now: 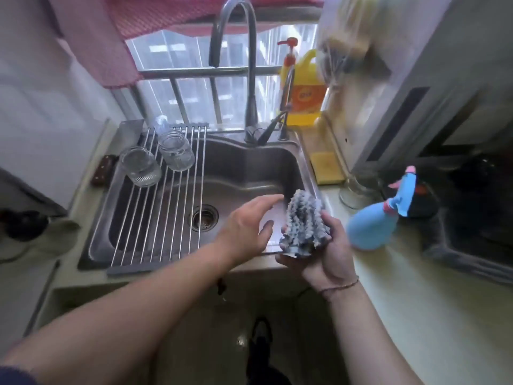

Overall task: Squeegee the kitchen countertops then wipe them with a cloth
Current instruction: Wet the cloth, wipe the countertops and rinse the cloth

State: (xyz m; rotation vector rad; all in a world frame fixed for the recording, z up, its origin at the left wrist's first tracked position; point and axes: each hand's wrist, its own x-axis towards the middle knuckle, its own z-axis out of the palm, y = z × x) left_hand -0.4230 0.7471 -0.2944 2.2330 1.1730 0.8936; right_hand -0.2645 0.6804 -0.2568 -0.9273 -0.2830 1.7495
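A person stands at a steel kitchen sink [238, 162], bunching a grey-and-white cloth [305, 222] over the basin's 4 o'clock corner, probably so drips fall inside. The right hand [330, 254] is closed around the cloth from below. The left hand [249, 226], at the cloth's 9 o'clock, is spread open and empty, fingertips apparently just short of the fabric. A blue spray bottle [380, 218] waits on the countertop [416, 315] at 3 o'clock.

Single wide-angle view from my head, facing forward and down, close over my hands [288, 240] at the sink [249, 168] edge.
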